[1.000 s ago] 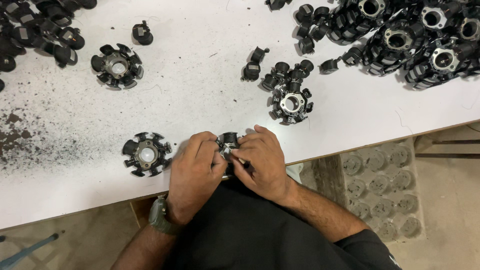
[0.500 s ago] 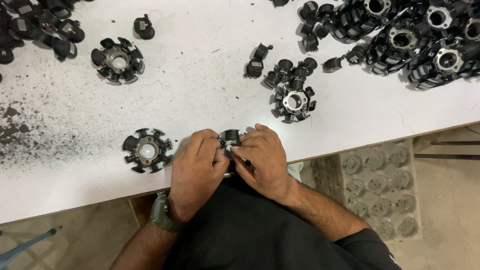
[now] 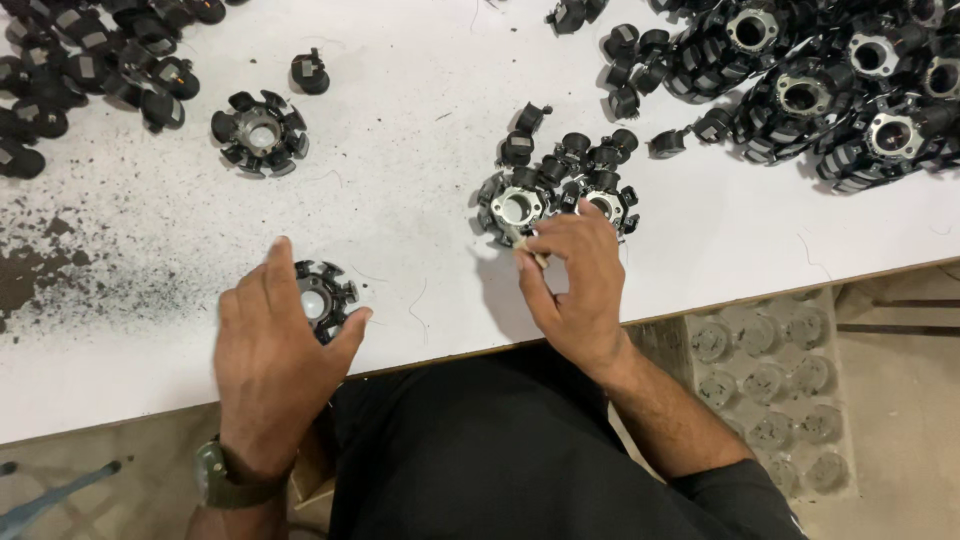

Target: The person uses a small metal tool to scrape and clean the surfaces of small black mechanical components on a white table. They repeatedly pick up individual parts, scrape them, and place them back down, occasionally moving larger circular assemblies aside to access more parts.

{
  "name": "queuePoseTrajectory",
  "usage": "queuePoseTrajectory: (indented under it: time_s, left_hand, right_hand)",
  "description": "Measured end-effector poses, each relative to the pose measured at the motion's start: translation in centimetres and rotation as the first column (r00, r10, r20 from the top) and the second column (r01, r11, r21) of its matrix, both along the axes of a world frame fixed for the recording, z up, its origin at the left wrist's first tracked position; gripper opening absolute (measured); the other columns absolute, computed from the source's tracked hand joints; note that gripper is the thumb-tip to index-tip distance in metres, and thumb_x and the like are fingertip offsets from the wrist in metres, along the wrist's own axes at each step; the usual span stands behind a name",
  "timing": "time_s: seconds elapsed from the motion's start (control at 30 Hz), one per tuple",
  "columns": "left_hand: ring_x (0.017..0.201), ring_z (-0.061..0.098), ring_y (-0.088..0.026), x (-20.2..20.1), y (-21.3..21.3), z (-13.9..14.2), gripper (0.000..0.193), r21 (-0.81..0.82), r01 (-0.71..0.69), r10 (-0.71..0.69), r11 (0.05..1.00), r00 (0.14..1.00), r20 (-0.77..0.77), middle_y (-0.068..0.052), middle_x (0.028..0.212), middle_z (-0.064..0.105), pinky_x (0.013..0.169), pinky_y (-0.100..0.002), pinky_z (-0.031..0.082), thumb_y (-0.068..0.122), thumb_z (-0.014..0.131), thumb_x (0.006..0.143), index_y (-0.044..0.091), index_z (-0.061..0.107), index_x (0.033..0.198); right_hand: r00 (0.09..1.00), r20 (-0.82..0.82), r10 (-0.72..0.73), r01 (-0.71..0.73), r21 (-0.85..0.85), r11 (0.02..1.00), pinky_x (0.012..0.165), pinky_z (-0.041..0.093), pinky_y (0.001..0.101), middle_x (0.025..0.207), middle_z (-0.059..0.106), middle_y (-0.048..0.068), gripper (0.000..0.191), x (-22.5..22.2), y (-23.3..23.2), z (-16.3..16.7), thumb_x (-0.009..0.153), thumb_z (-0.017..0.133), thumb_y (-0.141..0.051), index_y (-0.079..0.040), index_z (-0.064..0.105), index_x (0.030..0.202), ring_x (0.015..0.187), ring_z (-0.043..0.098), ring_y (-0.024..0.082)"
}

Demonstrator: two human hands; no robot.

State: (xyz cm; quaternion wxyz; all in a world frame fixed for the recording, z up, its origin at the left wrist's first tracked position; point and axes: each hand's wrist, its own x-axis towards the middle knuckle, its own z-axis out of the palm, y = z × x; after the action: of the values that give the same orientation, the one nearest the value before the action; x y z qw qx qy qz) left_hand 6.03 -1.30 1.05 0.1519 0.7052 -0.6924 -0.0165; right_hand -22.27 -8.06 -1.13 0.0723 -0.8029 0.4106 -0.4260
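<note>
Your left hand [image 3: 272, 365] lay spread over a black star-shaped core [image 3: 322, 298] near the front edge of the white table [image 3: 420, 170], fingers and thumb cupped loosely around it. Your right hand [image 3: 572, 280] pinched a small pale piece [image 3: 530, 250] between thumb and fingers, just beside two more cores [image 3: 520, 205] to the right. Another core [image 3: 258, 132] sat farther off to the left, and a heap of cores [image 3: 830, 80] filled the far right corner.
</note>
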Motion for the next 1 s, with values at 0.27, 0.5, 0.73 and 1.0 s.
queuePoseTrajectory:
  time_s: [0.27, 0.5, 0.73, 1.0]
  left_hand:
    - [0.127, 0.056, -0.043, -2.1, -1.2, -0.4, 0.115, -0.130, 0.406, -0.425, 0.905, 0.881, -0.207, -0.030, 0.142, 0.052, 0.104, -0.049, 0.046, 0.037, 0.090, 0.065, -0.004, 0.030, 0.154]
    - [0.128, 0.053, -0.044, -4.7, -1.5, -0.4, 0.092, -0.175, 0.431, -0.464, 0.886, 0.806, -0.367, -0.030, 0.141, 0.052, 0.101, -0.052, 0.045, 0.034, 0.088, 0.068, -0.006, 0.046, 0.138]
    - [0.132, 0.054, -0.041, -6.7, -1.8, -0.9, 0.020, -0.156, 0.288, -0.326, 0.945, 0.877, -0.353, -0.020, 0.134, 0.060, 0.105, -0.054, 0.044, 0.019, 0.080, 0.081, 0.005, 0.069, 0.091]
    - [0.128, 0.057, -0.037, -4.7, -0.6, -0.8, 0.009, -0.139, 0.229, -0.267, 0.963, 0.864, -0.427, -0.018, 0.128, 0.064, 0.102, -0.049, 0.048, 0.011, 0.073, 0.080, 0.005, 0.068, 0.079]
  right_hand:
    - [0.992, 0.053, 0.116, -0.119, 0.062, 0.991, 0.112, 0.047, 0.0539, 0.101, 0.069, 0.011, 0.021, 1.0, 2.7, -0.6, 0.087, 0.078, -0.004, -0.006, 0.063, 0.103, 0.103, 0.069, 0.029]
    - [0.996, 0.029, 0.083, -0.085, 0.116, 0.990, 0.110, 0.047, 0.0526, 0.101, 0.069, 0.008, 0.022, 1.7, 3.0, -0.8, 0.088, 0.078, -0.006, -0.008, 0.063, 0.104, 0.102, 0.068, 0.027]
    - [0.996, 0.005, 0.089, -0.089, 0.141, 0.986, 0.108, 0.047, 0.0513, 0.097, 0.068, 0.005, 0.022, 2.1, 2.5, -0.7, 0.088, 0.077, -0.005, -0.008, 0.062, 0.103, 0.094, 0.066, 0.025]
    - [0.994, 0.011, 0.108, -0.108, 0.188, 0.976, 0.107, 0.050, 0.0496, 0.091, 0.067, 0.002, 0.018, 2.2, 2.3, -0.9, 0.089, 0.077, -0.004, -0.008, 0.063, 0.100, 0.079, 0.067, 0.019]
